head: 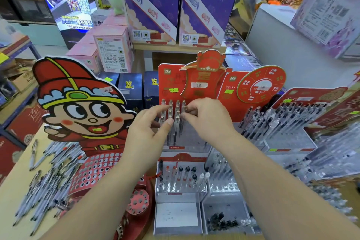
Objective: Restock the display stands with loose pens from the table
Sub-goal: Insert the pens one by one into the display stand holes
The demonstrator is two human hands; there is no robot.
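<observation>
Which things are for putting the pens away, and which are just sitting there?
For the job:
- loose pens on the table
- red display stand
- standing pens in it, with the left hand and right hand at them
- cartoon stand with empty holes

Just sitting there:
- purple boxes
- pink boxes
- dark blue boxes

Both hands meet at a cluster of upright pens in a clear stand with a red backboard. The left hand has thumb and forefinger curled round the cluster's left side, and the right hand pinches pen tops on its right side. Loose pens lie scattered on the table at left, beside a cartoon cardboard stand with rows of holes. 1 smaller stand sits nearer.
</observation>
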